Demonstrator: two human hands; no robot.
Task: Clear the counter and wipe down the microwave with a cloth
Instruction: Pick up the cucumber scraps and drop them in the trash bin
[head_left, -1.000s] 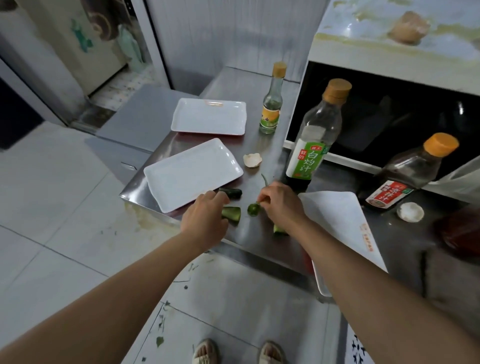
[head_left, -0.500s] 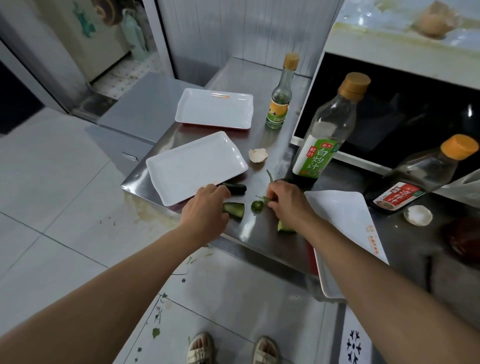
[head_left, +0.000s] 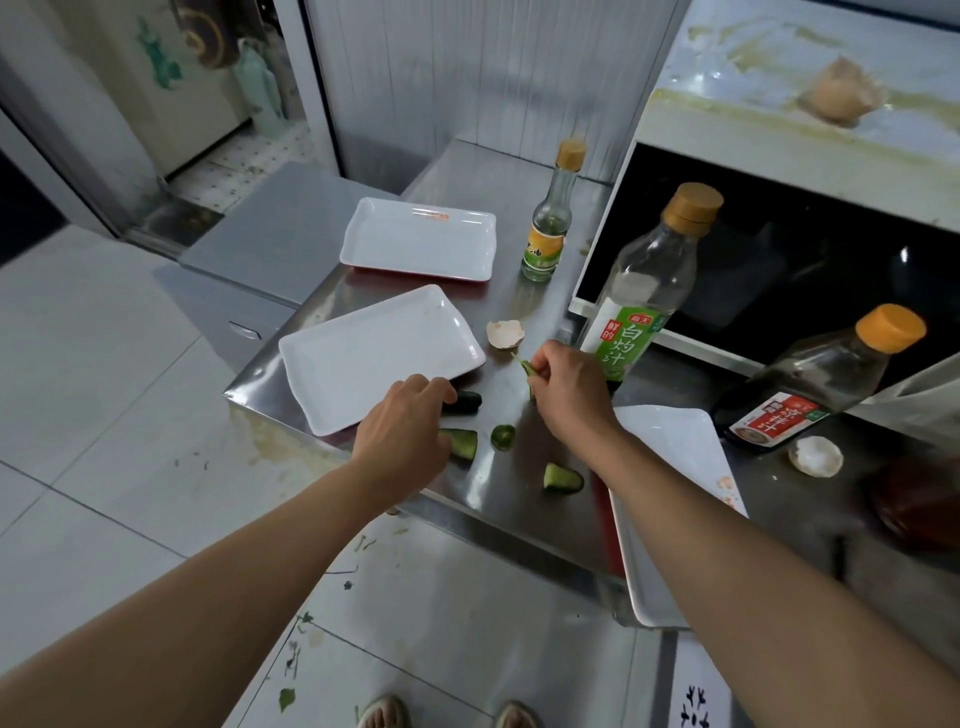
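Right hand (head_left: 569, 395) pinches a green stem scrap (head_left: 529, 368). Left hand (head_left: 402, 434), grip loosely curled, sits right on two cucumber chunks (head_left: 464, 443) by the table's (head_left: 519, 499) front edge, so it's nearer.

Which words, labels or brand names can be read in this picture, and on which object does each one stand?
"鲜的 白灼汁": green label of the tall clear bottle beside the right hand.
Red label of the lying orange-capped bottle: white characters, too blurred to read.
Yellow and green label of the small bottle: too small to read.
Red print on the near white tray: too small to read.
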